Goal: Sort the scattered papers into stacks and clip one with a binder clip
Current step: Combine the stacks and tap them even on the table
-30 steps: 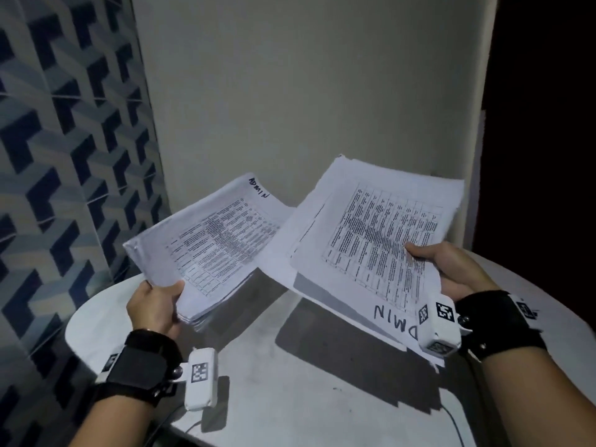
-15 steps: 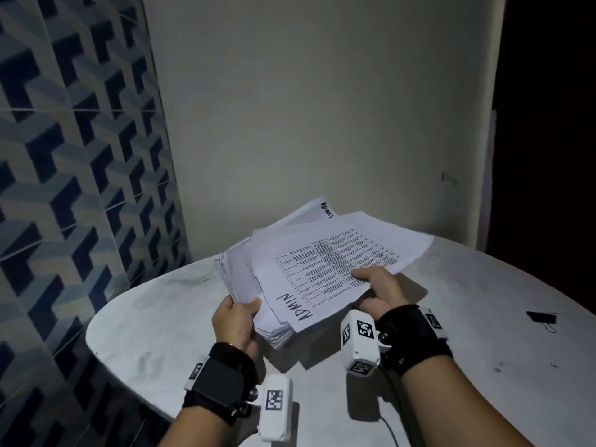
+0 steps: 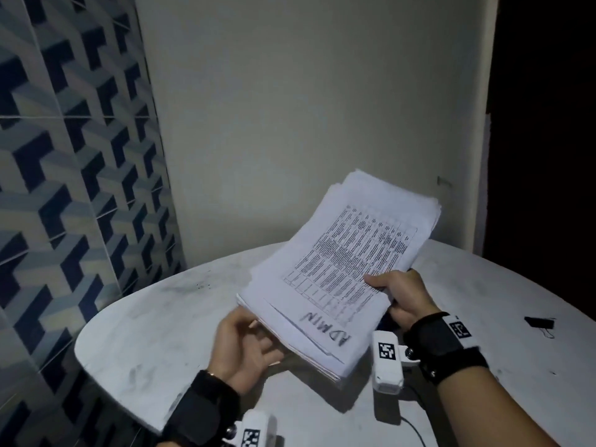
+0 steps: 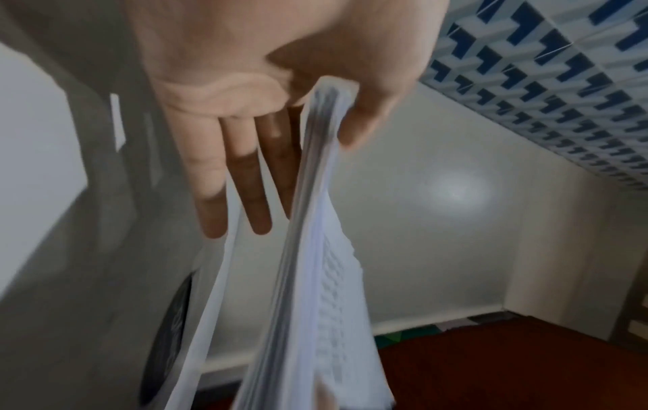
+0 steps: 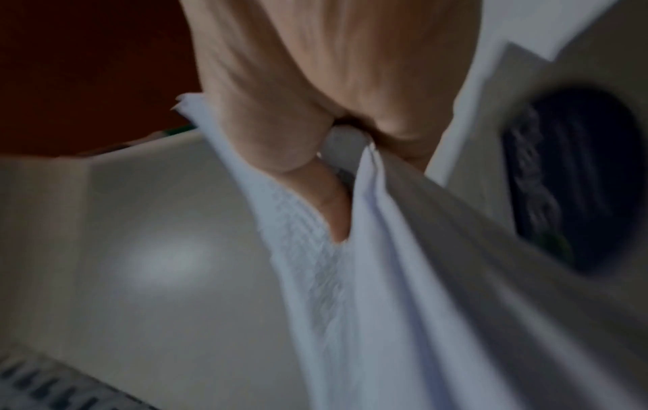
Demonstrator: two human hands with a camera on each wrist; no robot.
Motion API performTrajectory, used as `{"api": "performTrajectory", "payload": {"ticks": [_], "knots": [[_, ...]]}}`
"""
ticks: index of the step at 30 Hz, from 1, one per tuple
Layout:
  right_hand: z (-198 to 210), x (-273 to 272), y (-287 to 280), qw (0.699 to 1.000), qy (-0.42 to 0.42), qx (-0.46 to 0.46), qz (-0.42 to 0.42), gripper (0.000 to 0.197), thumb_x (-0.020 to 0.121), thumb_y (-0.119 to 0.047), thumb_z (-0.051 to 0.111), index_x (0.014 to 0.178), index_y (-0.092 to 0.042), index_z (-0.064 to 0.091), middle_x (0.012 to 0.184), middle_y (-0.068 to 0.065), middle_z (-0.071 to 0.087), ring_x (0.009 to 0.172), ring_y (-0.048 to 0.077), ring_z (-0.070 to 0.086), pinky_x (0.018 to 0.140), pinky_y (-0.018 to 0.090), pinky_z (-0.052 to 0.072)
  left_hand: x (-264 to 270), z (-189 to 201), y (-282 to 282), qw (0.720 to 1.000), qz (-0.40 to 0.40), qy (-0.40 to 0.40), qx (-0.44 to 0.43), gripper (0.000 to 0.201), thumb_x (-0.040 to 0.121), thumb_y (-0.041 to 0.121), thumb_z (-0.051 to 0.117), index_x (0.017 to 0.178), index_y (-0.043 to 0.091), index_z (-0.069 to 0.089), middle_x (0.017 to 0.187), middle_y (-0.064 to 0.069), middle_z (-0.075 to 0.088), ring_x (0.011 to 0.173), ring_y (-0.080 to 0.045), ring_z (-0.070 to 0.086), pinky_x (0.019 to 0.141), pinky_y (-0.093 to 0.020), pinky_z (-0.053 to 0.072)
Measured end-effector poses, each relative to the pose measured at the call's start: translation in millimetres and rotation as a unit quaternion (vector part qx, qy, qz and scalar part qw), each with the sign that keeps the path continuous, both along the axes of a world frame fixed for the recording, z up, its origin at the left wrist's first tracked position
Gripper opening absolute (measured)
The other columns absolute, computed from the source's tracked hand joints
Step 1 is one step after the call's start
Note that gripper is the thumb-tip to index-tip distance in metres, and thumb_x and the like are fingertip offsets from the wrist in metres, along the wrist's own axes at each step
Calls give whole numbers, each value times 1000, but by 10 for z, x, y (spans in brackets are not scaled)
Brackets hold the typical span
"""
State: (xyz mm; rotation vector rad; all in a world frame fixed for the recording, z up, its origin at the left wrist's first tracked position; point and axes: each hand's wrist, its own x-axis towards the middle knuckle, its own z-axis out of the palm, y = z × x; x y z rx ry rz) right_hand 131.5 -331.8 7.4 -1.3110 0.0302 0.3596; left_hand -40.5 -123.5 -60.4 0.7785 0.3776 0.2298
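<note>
Right hand [image 3: 403,293] is gripping the thick stack of white printed papers [image 3: 338,269] at its right edge, thumb [image 3: 375,280] lying on top of the printed table, other fingers hidden under the sheets. The stack is being held tilted above the pale round surface [image 3: 154,324], far end raised toward the plain cream wall [image 3: 306,108], near corner hanging low over the surface; whether that corner is touching it, cannot tell. "ADMIN" is handwritten in marker on the near end of the top sheet. Sheets are sitting slightly uneven, edges fanning at the near left side.

Left hand [image 3: 246,345] is sitting palm up at the stack's near left edge. In the left wrist view the fingers [image 4: 224,177] are lying straight under the sheets while the thumb [image 4: 364,119] is pressing on the top edge, so the hand is pinching the stack [image 4: 315,249] loosely. Right wrist view is blurred; thumb [image 5: 308,166] is showing on top of the paper [image 5: 385,277].

Small black binder clip [image 3: 540,324] is lying on the surface at far right, well apart from both hands and the stack. Blue and grey geometric tiled wall [image 3: 64,188] is standing at left.
</note>
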Motion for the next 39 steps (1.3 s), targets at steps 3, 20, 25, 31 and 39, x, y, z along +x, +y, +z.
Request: {"api": "performTrajectory", "payload": {"ticks": [3,20,25,31,39], "knots": [[161,51,-230,997,-64,-11,45,34,82,20,65,115,10,67,112,27,73,99,45,72,82,56,60,-74,140,334,999,41,-16,18,39,79,28,51,99,4,74,96,-14,65,80,-29,56,77,-43,45],[293,-295,-94,914,-376,-135,-71,18,85,-3,73,88,8,60,80,28,66,70,36,63,65,43,56,506,988,-291,838,196,-104,498,50,84,-11,67,95,37,65,93,16,74,91,-3,71,79,-21,58],[175,-363,-81,942,-317,-82,-76,10,83,0,68,88,-4,61,77,6,60,68,18,56,64,33,47,582,879,-375,866,183,-91,456,54,81,-18,59,103,31,67,95,14,76,95,-4,70,81,-26,57],[168,-349,-148,941,-302,0,-154,35,81,-2,63,108,-24,63,98,-4,73,89,6,70,80,36,60,605,870,-437,894,171,-146,387,70,80,-16,63,133,27,48,120,2,68,111,-12,65,91,-35,58],[142,-216,-172,927,-345,-68,-130,33,87,-2,72,114,-17,62,106,-4,73,94,9,71,77,21,53,714,880,-377,850,178,-143,475,50,88,-15,55,120,23,49,110,1,71,99,-7,70,80,-23,60]]}}
